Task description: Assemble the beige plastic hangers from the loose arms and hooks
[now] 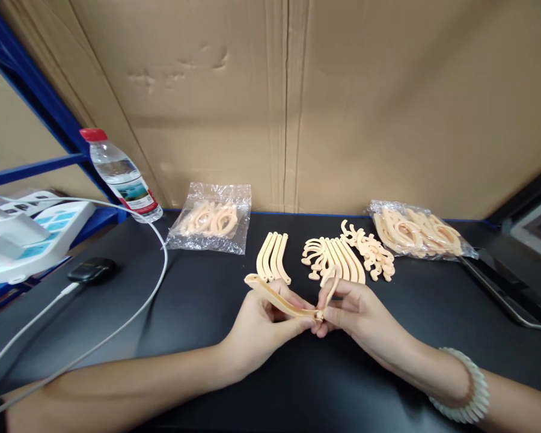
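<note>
My left hand (259, 334) is closed on a beige plastic hanger arm (277, 296), whose free end points up and to the left. My right hand (365, 310) pinches a small curved hanger hook (333, 287). Arm and hook meet between my fingertips, where fingers partly hide the joint. Just beyond my left hand lies a short row of loose hanger arms (277, 255). Past my right hand is a second row of arms (348, 258), with loose hooks (314, 248) on its left and a heap of small curved pieces (375, 255) on its right.
Clear plastic bags of beige parts lie at the back left (211, 219) and back right (417, 231). A water bottle (126, 177), power strip (40, 234), black device (92, 270) and white cable (165, 264) are left. A dark-framed screen (532, 240) stands right; cardboard (252, 120) closes the back.
</note>
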Demonstrator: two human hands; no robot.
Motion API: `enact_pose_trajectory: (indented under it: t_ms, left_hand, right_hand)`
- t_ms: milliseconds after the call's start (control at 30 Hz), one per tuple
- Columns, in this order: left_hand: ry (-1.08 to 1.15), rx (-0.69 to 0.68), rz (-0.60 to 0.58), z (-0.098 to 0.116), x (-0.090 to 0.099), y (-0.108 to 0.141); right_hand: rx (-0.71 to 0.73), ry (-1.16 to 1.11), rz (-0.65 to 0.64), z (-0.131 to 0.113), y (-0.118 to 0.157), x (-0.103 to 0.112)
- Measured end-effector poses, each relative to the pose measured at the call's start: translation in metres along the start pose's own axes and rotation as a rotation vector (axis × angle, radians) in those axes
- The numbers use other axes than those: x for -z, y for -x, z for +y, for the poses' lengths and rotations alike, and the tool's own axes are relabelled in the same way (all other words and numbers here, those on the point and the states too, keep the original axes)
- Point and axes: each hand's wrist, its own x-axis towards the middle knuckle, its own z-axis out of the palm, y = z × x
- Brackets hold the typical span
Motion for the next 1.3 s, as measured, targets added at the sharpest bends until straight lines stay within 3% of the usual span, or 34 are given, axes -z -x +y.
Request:
enact_pose_trajectory:
  t_ms: [367,533,700,900,1133,1300]
  left_hand:
    - [-0.081,-0.009,0.016,0.004,-0.001,0.0]
    - [-0.132,0.005,0.065,0.003,-0.001,-0.002]
    - [-0.116,0.027,0.042,0.008,-0.002,-0.002]
    - [-0.13,0.011,0.014,0.009,0.0,-0.003]
    - [-0.197,0.032,-0.061,0.006,0.007,-0.006]
    - [-0.243,0.006,0.034,0.004,0.01,-0.008]
  right_hand:
    - [0.055,-0.039,0.071,0.001,0.001,-0.006]
    - [0.021,-0.066,0.109,0.001,0.004,-0.006]
    - [-0.006,-0.025,0.133,0.001,0.005,-0.007]
    - [0.039,0.14,0.099,-0.001,0.003,-0.007]
    - [0.099,0.119,0.046,0.003,0.0,-0.004]
    - [0.136,0.188,0.06,-0.006,-0.004,0.004]
